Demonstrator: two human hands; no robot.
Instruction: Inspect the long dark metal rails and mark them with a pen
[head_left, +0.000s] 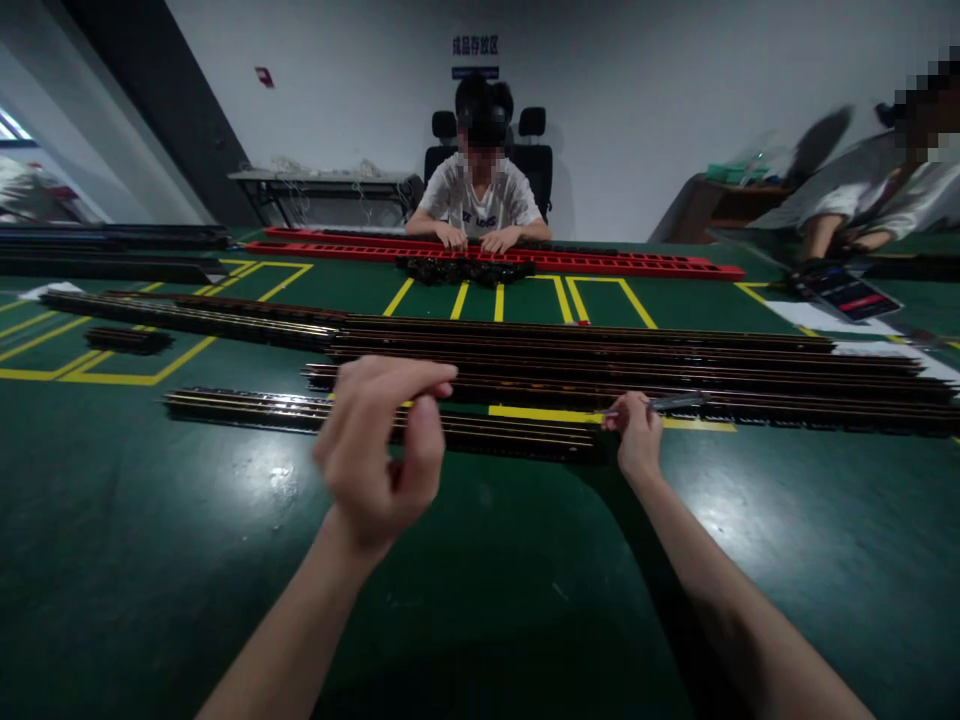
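Note:
My left hand (382, 440) is raised above the near bundle of long black strips (247, 408), its fingers curled toward the thumb; whether anything small is pinched there is hidden. Close to the right end of that bundle, my right hand (636, 432) grips a slim pen-like tool (679, 401), which points off to the right. Behind both hands, several long dark strips with thin shiny lines (600, 350) lie side by side across the green table (480, 560).
Across the table a person (480, 190) works at a long red rack (637, 262) beside a pile of small black parts (465, 270). Another person (870, 210) holds a dark tablet (859, 292) at the right. A short black bundle (127, 341) lies at the left.

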